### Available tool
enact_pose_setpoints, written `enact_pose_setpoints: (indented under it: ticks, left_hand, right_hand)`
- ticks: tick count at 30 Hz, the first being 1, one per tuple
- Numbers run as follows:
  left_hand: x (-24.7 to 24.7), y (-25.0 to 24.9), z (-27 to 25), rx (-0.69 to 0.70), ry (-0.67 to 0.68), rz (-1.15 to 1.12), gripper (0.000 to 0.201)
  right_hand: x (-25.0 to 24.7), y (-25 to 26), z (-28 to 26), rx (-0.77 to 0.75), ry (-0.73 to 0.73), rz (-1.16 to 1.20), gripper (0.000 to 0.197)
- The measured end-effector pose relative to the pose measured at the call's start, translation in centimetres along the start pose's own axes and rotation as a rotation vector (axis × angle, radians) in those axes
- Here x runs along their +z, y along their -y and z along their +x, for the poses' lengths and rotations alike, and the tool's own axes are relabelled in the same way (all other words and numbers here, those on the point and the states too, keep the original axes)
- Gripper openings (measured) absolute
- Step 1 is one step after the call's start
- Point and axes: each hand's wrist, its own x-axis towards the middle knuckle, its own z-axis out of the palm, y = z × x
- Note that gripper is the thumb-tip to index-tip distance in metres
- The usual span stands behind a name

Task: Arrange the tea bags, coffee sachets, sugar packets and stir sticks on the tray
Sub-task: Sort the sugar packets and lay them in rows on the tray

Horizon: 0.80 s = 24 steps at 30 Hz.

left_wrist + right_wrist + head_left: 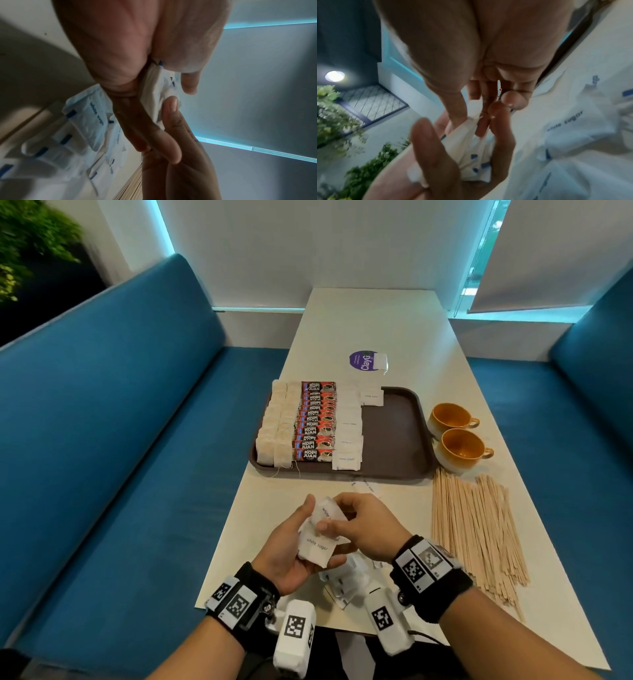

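The left hand (291, 546) cups a small stack of white sugar packets (317, 546), thumb curled over them; each is a flat paper square printed "white sugar" in blue. The right hand (363, 525) pinches the top packet of that stack, just above the near end of the table (394, 330). More packets lie loose beneath the hands. At 12 o'clock the brown tray (394, 433) holds rows of tea bags (274, 429), red coffee sachets (315, 422) and sugar. Stir sticks (476, 525) lie at 3 o'clock.

Sugar packets (317, 546) look like matte white paper, a bit crinkly. Stir sticks (476, 529) are plain bare wood, tray (394, 440) is smooth brown plastic. Cups (459, 446) have a glossy ceramic glaze.
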Motion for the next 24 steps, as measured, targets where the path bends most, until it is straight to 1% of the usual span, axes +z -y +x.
enact_pose_setpoints:
  ticks: [2,5,8,10,12,14,16,19,22,24]
  left_hand:
    - [0.1,0.1,0.2,0.021,-0.003,-0.008,0.05]
    - [0.3,0.2,0.5,0.087,0.041,-0.029,0.038]
    - [0.7,0.1,0.8,0.123,0.067,-0.083,0.034]
    - [0.7,-0.1,0.9,0.141,0.058,-0.121,0.029]
    - [0.6,-0.3,0.9,0.147,0.044,-0.177,0.024]
    - [0.5,-0.5,0.8,0.146,0.05,-0.236,0.017]
    - [0.5,-0.4,0.7,0.141,0.071,-0.283,0.013]
    - [0.6,-0.3,0.5,0.091,0.086,-0.258,0.021]
    - [0.5,-0.4,0.2,0.098,0.077,-0.198,0.022]
    - [0.0,-0.5,0.2,0.159,0.05,-0.151,0.028]
  right_hand:
    - [-0.2,0.4,-0.2,-0.034,0.032,-0.117,0.029]
    - [-0.6,0.8,-0.4,-0.093,-0.016,-0.335,0.045]
    - [-0.8,0.6,-0.6,-0.149,-0.118,-0.337,0.051]
    - [-1.2,0.6,-0.9,-0.21,-0.137,-0.326,0.051]
    - [-1.4,0.7,-1.5,-0.252,-0.058,-0.372,0.048]
    - [-1.2,0.9,-1.8,-0.274,0.007,-0.444,0.041]
    - [-0.8,0.7,-1.5,-0.291,-0.011,-0.457,0.031]
    - [-0.3,0.3,-1.0,-0.297,-0.086,-0.442,0.02]
    - [-0.4,0.2,-1.1,-0.298,-0.074,-0.436,0.018]
    - [-1.0,0.4,-1.1,-0.296,-0.083,-0.369,0.019]
